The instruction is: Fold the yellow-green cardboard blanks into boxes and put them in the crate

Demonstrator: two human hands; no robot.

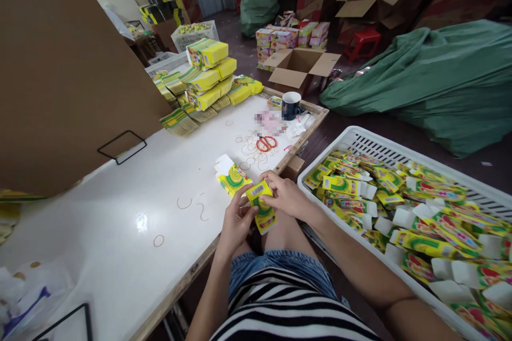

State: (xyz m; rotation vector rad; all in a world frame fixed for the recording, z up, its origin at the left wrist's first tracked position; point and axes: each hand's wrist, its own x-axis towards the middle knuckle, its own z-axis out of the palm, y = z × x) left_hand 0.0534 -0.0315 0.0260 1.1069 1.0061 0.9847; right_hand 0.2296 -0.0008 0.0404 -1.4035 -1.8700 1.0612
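Both hands grip one small yellow and green carton [262,208] above my lap, just past the table's edge. My left hand [237,219] pinches it at the left side, thumb on the printed face. At its upper right, my right hand [286,195] holds it with thumb and fingers. A barcode shows on the panel nearest the top. Just behind my left hand, a flat carton [232,175] with white flaps lies on the table's edge, partly covered by my fingers.
Right of me stands a white plastic basket [350,133] heaped with cartons. The white table [132,256] bears rubber bands, orange-handled scissors [266,143], a dark mug [291,106] and stacked carton bundles [208,80]. An open cardboard box [298,64] and a green sack [436,80] lie beyond.
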